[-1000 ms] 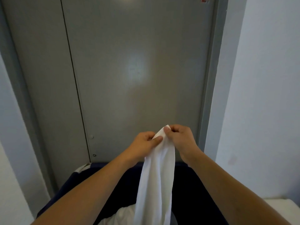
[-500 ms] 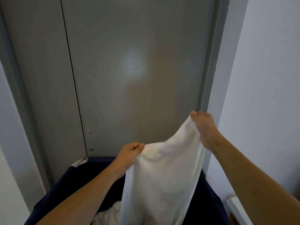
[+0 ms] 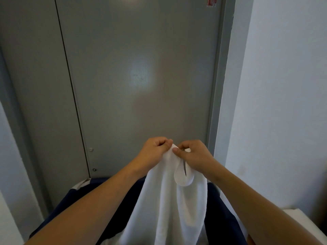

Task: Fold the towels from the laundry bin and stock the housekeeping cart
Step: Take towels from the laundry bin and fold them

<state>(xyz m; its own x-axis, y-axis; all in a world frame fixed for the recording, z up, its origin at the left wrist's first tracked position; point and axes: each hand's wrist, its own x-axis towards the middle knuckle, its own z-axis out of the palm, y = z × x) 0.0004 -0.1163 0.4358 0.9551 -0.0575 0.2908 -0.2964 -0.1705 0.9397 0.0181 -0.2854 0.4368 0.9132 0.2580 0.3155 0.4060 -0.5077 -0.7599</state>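
Both hands are up in front of a grey metal door point(image 3: 141, 68), holding one white towel point(image 3: 168, 200) by its top edge. The left hand point(image 3: 154, 152) has its fingers point(image 3: 159, 141) curled in, pinching the towel's upper corner, and the right hand point(image 3: 194, 154) is pinching the edge right next to it, so the two hands are pretty much touching. A little loop of towel droops just under the right hand.

The rest of the towel hangs straight down into the dark navy laundry bin point(image 3: 74, 197) below the arms. The bin's rim sits right against the bottom of the door. What else is down in the bin is hard to tell, since the hanging towel and forearms cover most of the opening.

White wall point(image 3: 283, 103) on the right, plus a white surface point(image 3: 297, 220) poking in at the lower right corner.
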